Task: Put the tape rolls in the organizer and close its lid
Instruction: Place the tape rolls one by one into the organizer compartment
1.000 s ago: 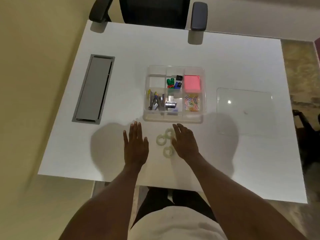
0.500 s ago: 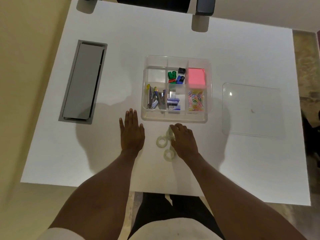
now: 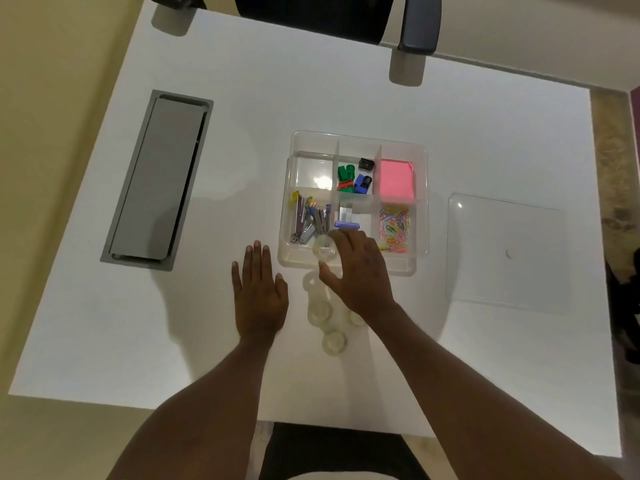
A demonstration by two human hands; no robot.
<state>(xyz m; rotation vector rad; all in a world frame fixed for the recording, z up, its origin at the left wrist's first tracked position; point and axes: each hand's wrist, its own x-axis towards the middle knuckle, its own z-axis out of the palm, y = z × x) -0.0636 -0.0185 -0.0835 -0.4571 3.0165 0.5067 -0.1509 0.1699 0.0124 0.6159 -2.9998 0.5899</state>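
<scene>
My right hand (image 3: pixel 360 275) holds a clear tape roll (image 3: pixel 323 249) lifted over the near wall of the clear organizer (image 3: pixel 356 140). Three more tape rolls lie on the white table below it: one (image 3: pixel 318 311) by my wrist, one (image 3: pixel 334 342) nearer to me, one (image 3: pixel 356 318) partly hidden under my forearm. My left hand (image 3: pixel 258 292) rests flat on the table, fingers spread, left of the rolls. The organizer's far-left compartment (image 3: pixel 311 168) is bare. The clear lid (image 3: pixel 505 251) lies flat to the right of the organizer.
Other compartments hold staplers (image 3: pixel 308 220), sharpeners (image 3: pixel 355 176), pink sticky notes (image 3: pixel 396 178) and coloured paper clips (image 3: pixel 394 228). A grey cable hatch (image 3: pixel 157 178) sits in the table at left. A black office chair (image 3: pixel 415 26) stands beyond the far edge.
My right hand closed on a tape roll and lifted it from the table up toward the organizer's near edge. The left hand stayed flat. The view shifted downward.
</scene>
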